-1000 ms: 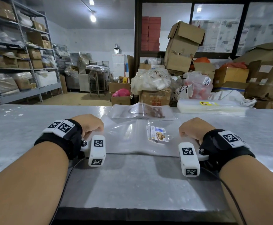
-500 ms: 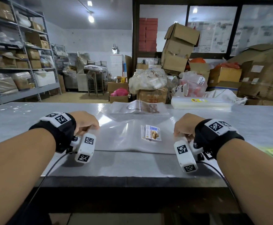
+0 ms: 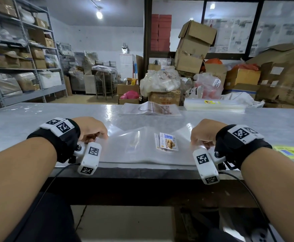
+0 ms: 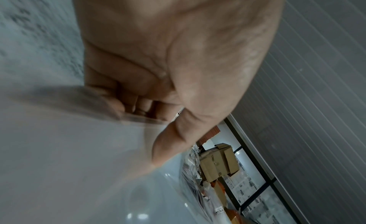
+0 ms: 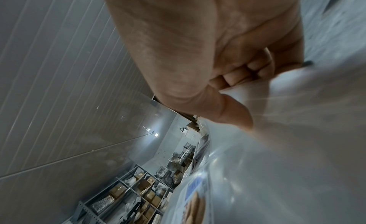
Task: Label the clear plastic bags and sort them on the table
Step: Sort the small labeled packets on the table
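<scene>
A clear plastic bag (image 3: 139,145) lies flat near the front edge of the grey table (image 3: 20,123), with a printed label (image 3: 167,142) stuck on its right half. My left hand (image 3: 97,135) pinches the bag's left edge between thumb and curled fingers (image 4: 138,108). My right hand (image 3: 199,140) pinches the bag's right edge the same way, thumb (image 5: 235,114) on top of the plastic (image 5: 297,149). Farther back lies another clear bag (image 3: 151,110) with brown contents.
A stack of flat clear bags (image 3: 214,106) lies at the table's far right. A yellow-green label sheet (image 3: 291,151) sits right of my right wrist. Cardboard boxes (image 3: 193,48) and filled sacks stand behind the table, metal shelves (image 3: 20,67) at the left.
Both hands have drawn the labelled bag toward me, to the table's front edge. The head view has pulled back, so the table edge and floor below now show.
</scene>
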### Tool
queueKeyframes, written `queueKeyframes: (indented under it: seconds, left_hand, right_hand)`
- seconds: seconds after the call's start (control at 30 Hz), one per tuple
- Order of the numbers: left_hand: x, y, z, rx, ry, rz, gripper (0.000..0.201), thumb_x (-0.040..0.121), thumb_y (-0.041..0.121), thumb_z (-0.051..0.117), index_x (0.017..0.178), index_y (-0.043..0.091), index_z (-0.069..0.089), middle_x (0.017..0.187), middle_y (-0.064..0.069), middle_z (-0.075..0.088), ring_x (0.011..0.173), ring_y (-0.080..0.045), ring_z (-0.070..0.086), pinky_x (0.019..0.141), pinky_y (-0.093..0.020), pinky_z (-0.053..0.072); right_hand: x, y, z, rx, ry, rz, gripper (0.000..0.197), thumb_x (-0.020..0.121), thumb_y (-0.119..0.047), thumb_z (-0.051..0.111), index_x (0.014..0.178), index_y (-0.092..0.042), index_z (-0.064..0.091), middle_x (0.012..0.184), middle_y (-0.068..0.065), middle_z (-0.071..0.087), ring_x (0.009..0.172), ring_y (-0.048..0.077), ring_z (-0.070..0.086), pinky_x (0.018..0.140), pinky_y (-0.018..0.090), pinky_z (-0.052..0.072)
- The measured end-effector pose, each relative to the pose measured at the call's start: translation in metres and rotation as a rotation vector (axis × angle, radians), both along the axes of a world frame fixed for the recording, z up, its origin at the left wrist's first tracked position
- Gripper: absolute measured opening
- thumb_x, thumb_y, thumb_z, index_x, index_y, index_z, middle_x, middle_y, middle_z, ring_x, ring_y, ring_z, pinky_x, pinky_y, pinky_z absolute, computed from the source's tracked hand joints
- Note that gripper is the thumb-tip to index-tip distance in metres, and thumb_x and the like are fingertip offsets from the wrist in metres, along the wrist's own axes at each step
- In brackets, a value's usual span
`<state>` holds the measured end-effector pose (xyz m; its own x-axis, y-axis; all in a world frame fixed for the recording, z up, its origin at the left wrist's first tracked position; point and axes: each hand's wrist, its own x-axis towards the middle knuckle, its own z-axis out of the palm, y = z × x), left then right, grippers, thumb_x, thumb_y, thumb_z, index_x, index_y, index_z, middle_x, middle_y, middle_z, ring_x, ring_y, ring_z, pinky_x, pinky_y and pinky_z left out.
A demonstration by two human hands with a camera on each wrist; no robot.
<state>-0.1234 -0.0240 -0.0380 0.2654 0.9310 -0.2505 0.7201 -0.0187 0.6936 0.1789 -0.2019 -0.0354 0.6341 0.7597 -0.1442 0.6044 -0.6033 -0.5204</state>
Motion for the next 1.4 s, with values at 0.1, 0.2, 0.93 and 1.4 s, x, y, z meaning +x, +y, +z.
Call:
queueKeyframes:
  seconds: [0.1, 0.2, 0.93, 1.4]
  left_hand:
    - [-0.004, -0.004, -0.001, -0.002, -0.011, 0.001, 0.016, 0.081, -0.002, 0.071, 0.076, 0.004, 0.057, 0.067, -0.009, 0.048, 0.054, -0.019, 0.040, 0.055, -0.027, 0.037]
    - [-0.006, -0.008, -0.002, 0.005, -0.014, 0.006, 0.015, 0.081, -0.004, 0.070, 0.075, 0.003, 0.058, 0.063, -0.008, 0.048, 0.054, -0.019, 0.041, 0.054, -0.027, 0.037]
    - [-0.010, -0.024, 0.001, 0.039, 0.032, -0.006, 0.024, 0.082, -0.002, 0.068, 0.065, 0.005, 0.053, 0.056, -0.008, 0.043, 0.051, -0.019, 0.037, 0.050, -0.026, 0.034]
    - [-0.007, -0.036, 0.010, 0.070, 0.034, -0.059, 0.027, 0.093, 0.020, 0.072, 0.104, -0.001, 0.061, 0.086, -0.013, 0.051, 0.067, -0.022, 0.049, 0.041, -0.021, 0.045]
  right_hand:
    - [0.000, -0.005, -0.002, 0.006, 0.007, 0.001, 0.009, 0.076, -0.007, 0.071, 0.074, -0.002, 0.064, 0.071, 0.016, 0.062, 0.065, 0.030, 0.054, 0.066, 0.035, 0.045]
    - [0.000, -0.008, -0.003, 0.014, 0.016, 0.004, 0.008, 0.072, -0.007, 0.070, 0.072, -0.001, 0.064, 0.069, 0.016, 0.062, 0.063, 0.029, 0.054, 0.065, 0.036, 0.044]
    - [-0.007, -0.017, 0.000, -0.008, -0.058, 0.031, 0.006, 0.069, -0.005, 0.066, 0.071, -0.003, 0.061, 0.059, 0.013, 0.060, 0.054, 0.027, 0.051, 0.056, 0.030, 0.040]
    - [-0.008, -0.023, 0.000, 0.097, -0.037, 0.051, 0.024, 0.083, -0.015, 0.069, 0.095, 0.005, 0.063, 0.088, 0.024, 0.074, 0.087, 0.039, 0.073, 0.090, 0.050, 0.058]
